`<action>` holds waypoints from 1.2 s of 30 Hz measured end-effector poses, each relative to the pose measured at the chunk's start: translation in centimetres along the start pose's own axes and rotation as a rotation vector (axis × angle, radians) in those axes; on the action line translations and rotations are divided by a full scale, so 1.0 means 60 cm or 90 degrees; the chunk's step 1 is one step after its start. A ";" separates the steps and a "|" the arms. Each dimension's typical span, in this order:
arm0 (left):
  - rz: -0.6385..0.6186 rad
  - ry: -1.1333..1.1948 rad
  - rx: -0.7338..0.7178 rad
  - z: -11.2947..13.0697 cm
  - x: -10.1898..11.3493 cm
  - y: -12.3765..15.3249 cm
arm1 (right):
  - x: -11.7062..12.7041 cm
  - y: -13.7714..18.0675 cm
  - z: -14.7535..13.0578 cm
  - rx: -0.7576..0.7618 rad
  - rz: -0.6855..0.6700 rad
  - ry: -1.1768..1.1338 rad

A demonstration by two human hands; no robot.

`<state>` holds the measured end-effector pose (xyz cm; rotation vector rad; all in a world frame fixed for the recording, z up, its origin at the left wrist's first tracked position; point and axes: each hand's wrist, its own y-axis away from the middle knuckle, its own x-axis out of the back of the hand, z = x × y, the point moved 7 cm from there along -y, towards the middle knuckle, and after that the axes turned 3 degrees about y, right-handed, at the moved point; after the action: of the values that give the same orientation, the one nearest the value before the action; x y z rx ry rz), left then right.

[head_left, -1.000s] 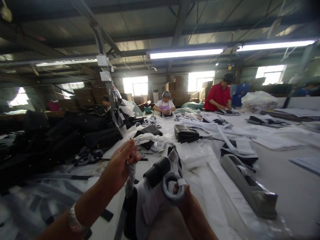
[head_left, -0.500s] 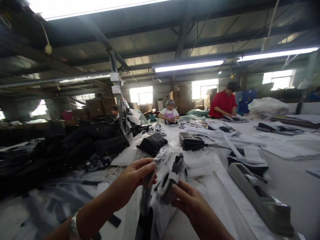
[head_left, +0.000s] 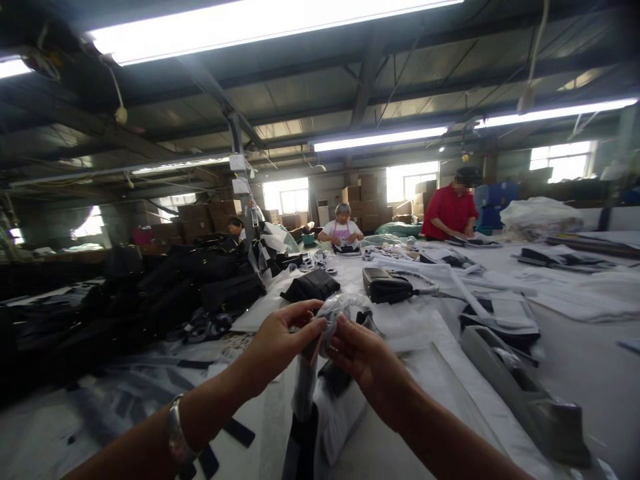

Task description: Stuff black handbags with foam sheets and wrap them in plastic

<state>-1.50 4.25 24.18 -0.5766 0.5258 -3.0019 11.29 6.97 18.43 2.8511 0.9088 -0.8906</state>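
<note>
In front of me a dark bag handle or strap (head_left: 303, 393) is wrapped in clear plastic (head_left: 345, 305) and curves up into a loop. My left hand (head_left: 286, 339) pinches the wrapped loop from the left, thumb and fingers closed. From the other side, my right hand (head_left: 367, 357) has its thumb and fingers closed on the same plastic. The two sets of fingertips nearly meet and hide part of the wrap. Below them lie black and white pieces of the bag (head_left: 340, 407), partly covered by my hands.
A grey tape dispenser (head_left: 530, 400) stands at the right. Black bags (head_left: 387, 285) lie on the white-covered table ahead. A heap of black bags (head_left: 200, 280) fills the left, with dark strips (head_left: 240, 432) nearer me. Two people (head_left: 453, 210) work across the table; another is partly hidden.
My right hand has left the grey-white band on the dark strap and moved up to the plastic-wrapped loop beside my left hand. The view has shifted slightly.
</note>
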 end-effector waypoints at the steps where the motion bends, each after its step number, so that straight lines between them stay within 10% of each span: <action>1: 0.006 0.005 0.007 -0.003 0.001 -0.002 | 0.001 0.000 -0.001 0.002 0.018 0.002; 13: -0.214 0.157 0.211 -0.026 -0.037 -0.025 | 0.018 -0.007 -0.011 -0.020 0.151 -0.056; 28: -0.229 0.171 0.213 -0.046 -0.041 -0.055 | 0.032 -0.024 -0.047 -0.023 0.012 0.216; 36: -0.015 0.266 0.210 -0.067 0.003 -0.035 | 0.260 -0.001 -0.053 0.057 0.209 0.719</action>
<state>-3.09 7.46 21.46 0.0680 0.0242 -3.1346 23.33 15.80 12.92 3.3090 0.3229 0.8253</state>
